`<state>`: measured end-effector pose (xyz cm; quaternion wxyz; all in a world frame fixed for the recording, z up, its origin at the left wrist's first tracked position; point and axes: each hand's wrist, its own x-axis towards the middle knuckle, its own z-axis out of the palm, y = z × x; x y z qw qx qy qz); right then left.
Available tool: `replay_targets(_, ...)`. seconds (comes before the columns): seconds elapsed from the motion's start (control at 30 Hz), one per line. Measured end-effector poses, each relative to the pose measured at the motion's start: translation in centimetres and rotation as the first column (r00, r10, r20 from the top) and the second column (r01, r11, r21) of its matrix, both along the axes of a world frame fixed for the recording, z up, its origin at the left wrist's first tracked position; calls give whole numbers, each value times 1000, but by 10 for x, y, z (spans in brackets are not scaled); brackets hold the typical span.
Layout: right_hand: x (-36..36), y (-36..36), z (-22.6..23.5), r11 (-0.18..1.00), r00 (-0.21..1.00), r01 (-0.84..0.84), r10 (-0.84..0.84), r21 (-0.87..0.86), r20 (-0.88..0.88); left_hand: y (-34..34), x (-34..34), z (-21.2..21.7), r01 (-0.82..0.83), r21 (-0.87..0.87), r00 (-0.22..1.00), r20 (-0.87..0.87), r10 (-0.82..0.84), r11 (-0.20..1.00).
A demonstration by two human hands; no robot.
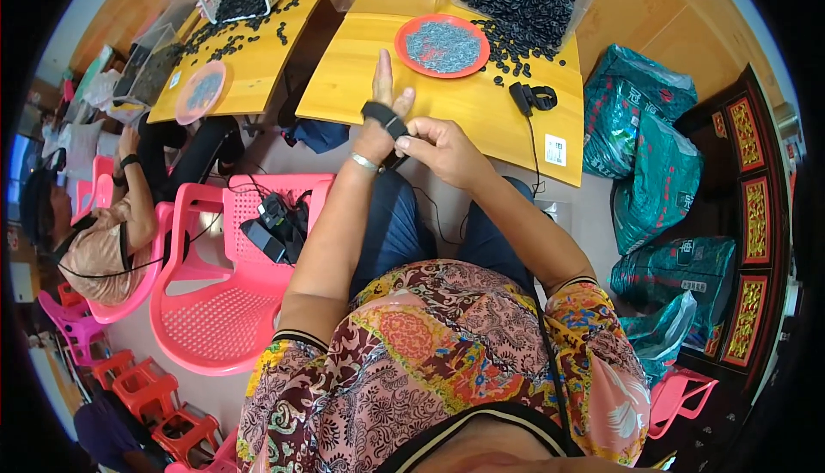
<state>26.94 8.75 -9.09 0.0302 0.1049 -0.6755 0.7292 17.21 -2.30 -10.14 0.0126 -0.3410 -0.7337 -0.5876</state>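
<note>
My left hand is held upright in front of the table, fingers stretched out and apart, with nothing in them. Around it runs a black strap, and a silver bracelet sits lower on the wrist. My right hand is closed in a pinch on the strap's dark end beside the left hand's edge. Beyond the hands, a red plate of small silvery metal pieces stands on the yellow table. A second black strap with a small device and cable lies near the table's right side.
A clear bin of black round parts stands at the back, with loose ones spilled around it. A pink chair holding black devices is at my left. Another person sits farther left. Green bags stand at right.
</note>
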Motion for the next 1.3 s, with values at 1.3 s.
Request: replay_targets(1.3,18,-33,30,873,974,218,-167,437,-153,25,-25,21,-187,-290,982,-75,173,939)
